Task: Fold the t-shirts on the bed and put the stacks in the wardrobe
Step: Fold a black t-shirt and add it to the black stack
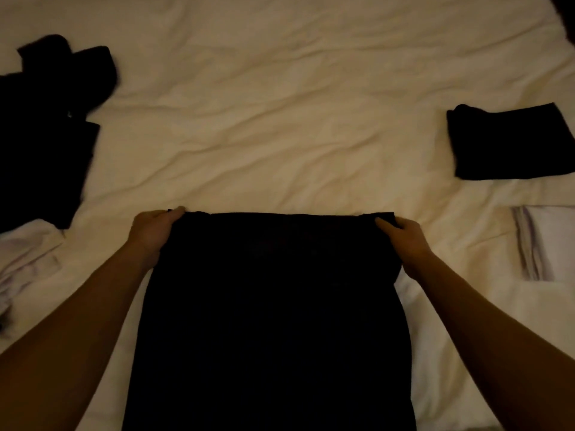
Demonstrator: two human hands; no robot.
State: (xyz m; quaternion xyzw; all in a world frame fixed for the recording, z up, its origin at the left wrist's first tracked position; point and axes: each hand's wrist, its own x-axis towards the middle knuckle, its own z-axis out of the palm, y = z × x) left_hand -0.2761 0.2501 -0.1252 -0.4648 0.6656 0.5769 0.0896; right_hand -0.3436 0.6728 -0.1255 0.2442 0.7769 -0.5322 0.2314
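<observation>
Two hands are holding a black t-shirt on the bed.

The shirt is lying flat in the middle, near the person. The left hand is pinching its far left corner and the right hand is pinching its far right corner — fingers curled on the cloth. A folded black stack is sitting off to the right, and a loose black pile is lying on the left — both well apart from the shirt.
</observation>
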